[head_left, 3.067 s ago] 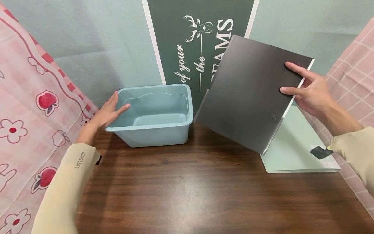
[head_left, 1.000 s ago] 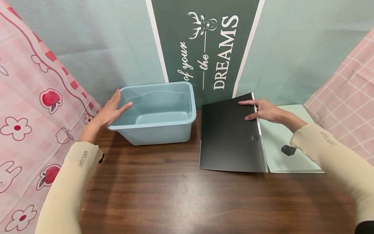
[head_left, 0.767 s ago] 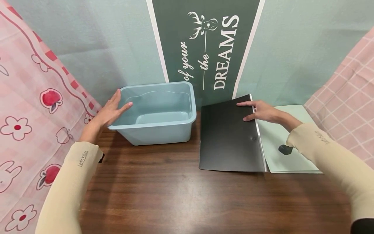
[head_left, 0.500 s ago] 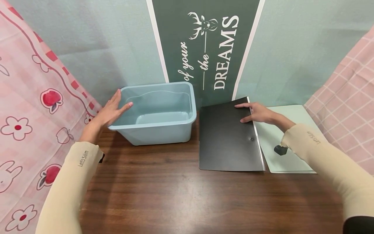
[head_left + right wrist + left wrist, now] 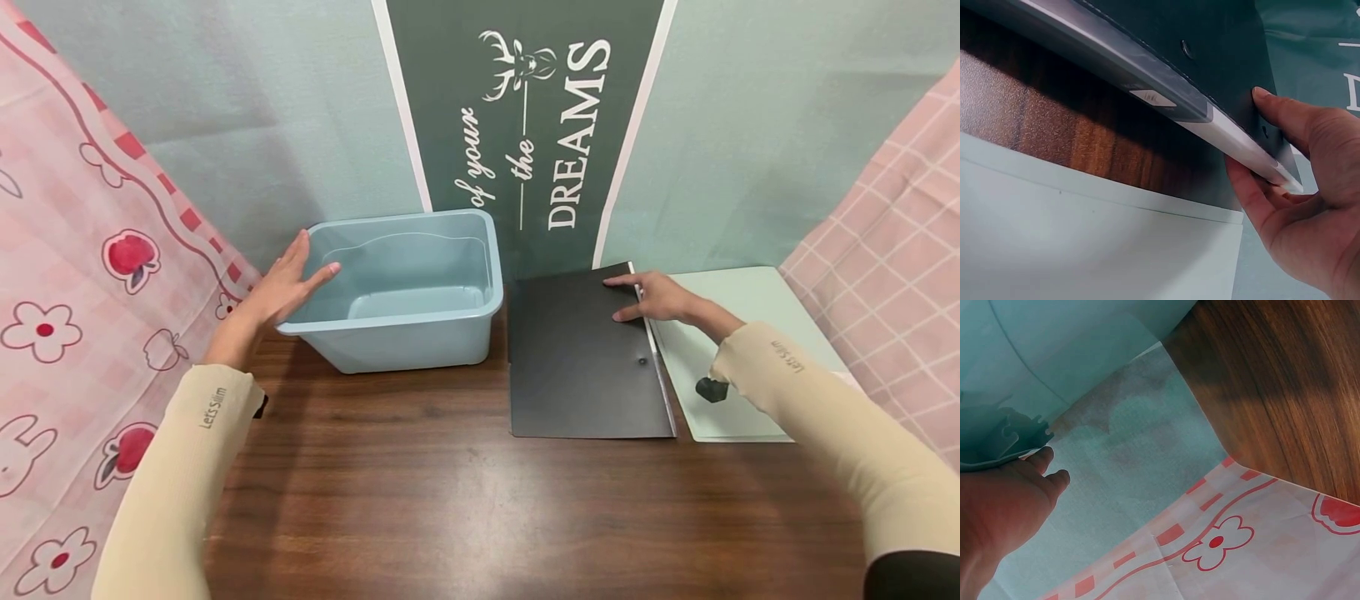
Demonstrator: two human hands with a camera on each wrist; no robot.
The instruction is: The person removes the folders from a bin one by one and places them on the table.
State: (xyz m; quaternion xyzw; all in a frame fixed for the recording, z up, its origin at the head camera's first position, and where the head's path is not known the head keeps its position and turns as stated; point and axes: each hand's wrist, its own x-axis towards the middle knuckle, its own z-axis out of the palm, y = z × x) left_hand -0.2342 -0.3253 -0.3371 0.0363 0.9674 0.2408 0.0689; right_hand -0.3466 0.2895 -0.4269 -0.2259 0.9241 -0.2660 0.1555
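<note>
A black file folder (image 5: 577, 367) with a pale spine edge tilts low over the table, right of the bin. My right hand (image 5: 656, 297) holds it by the spine edge. In the right wrist view, the thumb lies on the black cover (image 5: 1222, 50) and the fingers go under the spine (image 5: 1235, 140). My left hand (image 5: 281, 286) grips the left rim of an open light blue plastic bin (image 5: 412, 342), thumb over the inside. Only part of that hand shows in the left wrist view, with fingertips under the rim. No items show inside the bin.
A pale green folder (image 5: 750, 333) lies on the brown wooden table (image 5: 450, 500) at the right, partly behind my right arm. A printed cloth backdrop (image 5: 300, 100) stands behind, with pink cloths (image 5: 67, 250) along both sides.
The black folder was raised at the right. It has come down beside the bin and keeps sinking, shifting slightly left with my right hand. My left hand stays on the bin rim.
</note>
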